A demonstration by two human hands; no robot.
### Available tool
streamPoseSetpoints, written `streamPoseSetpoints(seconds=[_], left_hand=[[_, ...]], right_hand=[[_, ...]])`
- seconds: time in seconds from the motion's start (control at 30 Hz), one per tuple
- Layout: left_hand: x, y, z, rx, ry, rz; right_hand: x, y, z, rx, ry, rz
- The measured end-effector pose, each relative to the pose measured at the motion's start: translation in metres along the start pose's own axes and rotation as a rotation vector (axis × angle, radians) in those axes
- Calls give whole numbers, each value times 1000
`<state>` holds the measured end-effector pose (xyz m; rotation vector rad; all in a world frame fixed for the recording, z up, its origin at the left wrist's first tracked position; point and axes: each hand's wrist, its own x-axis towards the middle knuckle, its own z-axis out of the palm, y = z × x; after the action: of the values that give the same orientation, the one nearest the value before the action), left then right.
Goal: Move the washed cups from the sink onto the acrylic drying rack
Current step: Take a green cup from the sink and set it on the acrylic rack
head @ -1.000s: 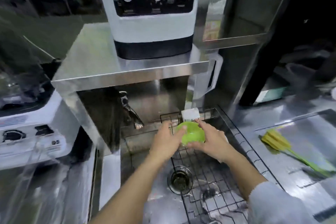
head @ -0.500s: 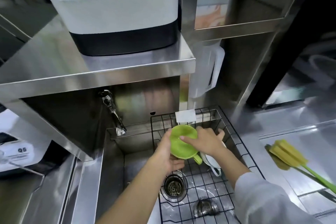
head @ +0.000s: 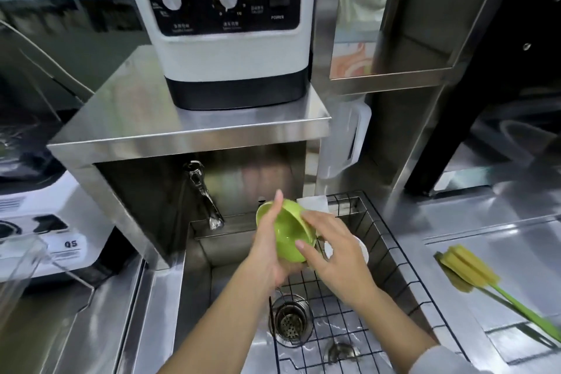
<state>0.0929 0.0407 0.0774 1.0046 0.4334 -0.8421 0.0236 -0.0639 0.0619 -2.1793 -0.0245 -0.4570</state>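
Observation:
A green cup (head: 287, 232) is held above the steel sink (head: 197, 270), tilted on its side with its opening toward the left. My left hand (head: 268, 247) cups it from the left and below. My right hand (head: 335, 255) presses on its outer right side, fingers spread. Behind my right hand a white cup (head: 361, 247) lies in the black wire basket (head: 391, 255), mostly hidden. At the far left edge, a clear acrylic piece (head: 18, 270) shows only in part.
A faucet (head: 203, 194) hangs under a steel shelf (head: 188, 127) that carries a white appliance (head: 230, 27). The drain strainer (head: 290, 317) sits below my hands. A yellow sponge brush with a green handle (head: 467, 273) lies on the right counter. A white jug (head: 349, 136) hangs behind the basket.
The green cup has been lifted and turned from facing up to lying on its side. Both hands stayed on it, and the handle is no longer visible. The view shifted.

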Motion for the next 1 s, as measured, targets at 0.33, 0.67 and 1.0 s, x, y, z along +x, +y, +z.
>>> streamPoseSetpoints(seconds=[0.33,0.67,1.0], left_hand=[[-115,49,-96,-244,-247,354],[-220,90,-169,-329,-363,583],[-334,138,-297,197,465,1054]], right_hand=[[5,-127,53,253,-225,18],[7,-234,111,316,-307,-225],[-19,-333,220,274,-526,-404]])
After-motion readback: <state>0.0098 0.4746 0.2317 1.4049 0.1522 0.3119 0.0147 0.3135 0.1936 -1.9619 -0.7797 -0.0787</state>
